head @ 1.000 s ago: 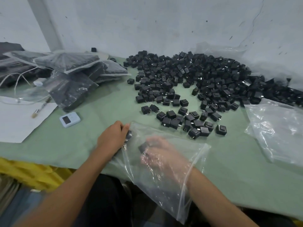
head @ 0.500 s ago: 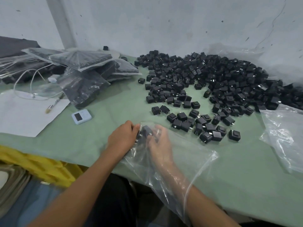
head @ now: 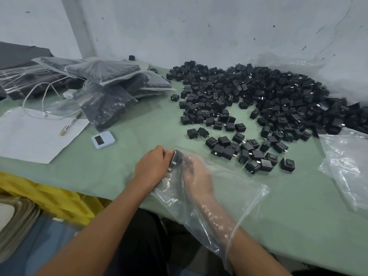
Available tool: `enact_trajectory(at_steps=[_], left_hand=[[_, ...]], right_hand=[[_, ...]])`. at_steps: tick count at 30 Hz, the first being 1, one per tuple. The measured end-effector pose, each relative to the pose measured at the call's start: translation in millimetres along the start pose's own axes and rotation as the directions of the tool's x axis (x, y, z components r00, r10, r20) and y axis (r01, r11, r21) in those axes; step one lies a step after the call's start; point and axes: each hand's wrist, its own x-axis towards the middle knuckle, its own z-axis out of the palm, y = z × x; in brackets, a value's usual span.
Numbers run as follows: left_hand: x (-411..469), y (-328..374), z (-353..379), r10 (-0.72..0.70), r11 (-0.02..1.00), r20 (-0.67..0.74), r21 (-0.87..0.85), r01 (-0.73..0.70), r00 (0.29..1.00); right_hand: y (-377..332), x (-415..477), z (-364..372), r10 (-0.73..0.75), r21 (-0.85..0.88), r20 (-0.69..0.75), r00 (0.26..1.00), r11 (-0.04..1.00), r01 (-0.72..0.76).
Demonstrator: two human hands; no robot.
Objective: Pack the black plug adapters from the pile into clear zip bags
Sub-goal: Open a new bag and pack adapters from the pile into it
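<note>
Surface: green-covered table [head: 119, 176] set against a scuffed pale wall [head: 199, 26].
Left hand [head: 153, 168]: outside the plastic, fingers curled and clenched on the far end of the clear zip bag [head: 235, 198]; the thumb tip lies against a black adapter [head: 176, 159] lodged at that end, prongs showing.
Right hand [head: 196, 176]: inside the bag, forearm entering through the mouth; the fingertips meet the same adapter from the side opposite the left hand. Plastic and blur hide the fingers, so it cannot be told whether they grasp it or only touch it.
Bag position: runs from the grip back towards the person, mouth end hanging past the table's near edge.
Pile [head: 268, 96]: black plug adapters heaped beyond and right of the grip, reaching the wall.
Loose adapters [head: 249, 154]: thin scatter off the pile's near side, just right of the grip, apart from the bag.
Filled bags [head: 111, 82]: stacked clear bags with dark contents, beyond and left of the grip.
Small device [head: 103, 140]: pale blue with a dark screen, near the left hand, on its far left side.
Paper [head: 33, 136]: white sheet well left of the grip; pen-like tool [head: 70, 124] on its far corner, white cable [head: 39, 96] looping beside it.
Second bag [head: 346, 168]: clear and crumpled, well right of the grip.
</note>
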Motion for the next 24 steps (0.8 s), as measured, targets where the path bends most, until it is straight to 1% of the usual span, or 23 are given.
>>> enact_trajectory(at_steps=[2,6,8,12,16,20,22,23,24], left_hand=[[-0.7,1.1,-1.2,0.009,1.000,-0.002,-0.020,-0.009,1.000],[-2.7,1.0,-4.0,0.091,0.994,0.004,-0.057,-0.091,0.996],[-6.3,2.2,-6.4,0.138,0.989,-0.003,-0.051,-0.138,0.990],[-16.2,6.8,-12.5,0.195,0.980,-0.006,-0.048,-0.195,0.981],[-11.9,4.6,-7.8,0.176,0.982,-0.039,-0.061,-0.178,0.984],[-13.1,1.3,-3.5,0.236,0.971,-0.021,-0.045,-0.236,0.972],[-13.4,1.2,-3.6,0.243,0.969,-0.021,-0.040,-0.243,0.970],[-13.1,1.5,-3.7,0.239,0.970,-0.027,-0.037,-0.240,0.971],[-13.1,1.6,-3.5,0.234,0.971,-0.035,-0.034,-0.235,0.972]], right_hand=[[-0.8,-0.7,0.6,-0.017,-0.005,0.015,1.000,1.000,0.017],[4.1,4.8,-0.6,-0.046,-0.139,0.117,0.992,0.988,0.063],[5.0,5.7,-0.9,-0.036,-0.148,0.144,0.989,0.987,0.058],[6.4,6.0,1.9,-0.067,-0.194,0.178,0.982,0.976,0.102],[6.8,7.5,2.6,-0.063,-0.210,0.210,0.976,0.972,0.108],[7.0,6.6,4.7,-0.047,-0.221,0.219,0.975,0.970,0.097],[4.9,4.5,4.6,-0.055,-0.242,0.207,0.977,0.965,0.106],[2.6,3.6,3.9,-0.058,-0.233,0.200,0.978,0.967,0.105],[-1.7,0.5,0.1,-0.058,-0.189,0.199,0.978,0.977,0.096]])
